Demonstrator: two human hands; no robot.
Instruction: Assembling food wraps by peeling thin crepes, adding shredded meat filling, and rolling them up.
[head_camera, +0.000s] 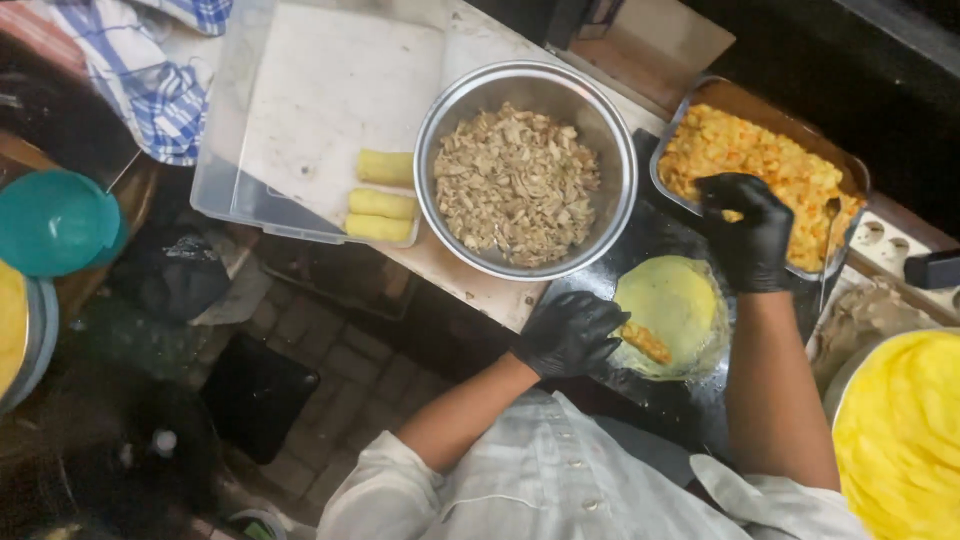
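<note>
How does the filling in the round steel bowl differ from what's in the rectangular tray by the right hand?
The round steel bowl holds pale brown shredded pieces, dry-looking; the rectangular tray holds bright yellow-orange chunky filling that looks moist. The bowl sits untouched at centre, while the right hand in a black glove reaches into the tray. The left hand touches neither; it rests at the yellow wrapper. Both containers are metal and well filled.

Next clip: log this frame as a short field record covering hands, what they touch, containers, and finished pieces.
left hand: black glove, touching a line of filling on the yellow wrapper
right hand: black glove, in the tray of yellow-orange filling
steel bowl: shredded pale filling
finished rolls: three, in the clear tub
wrapper stack: yellow, far right
</note>
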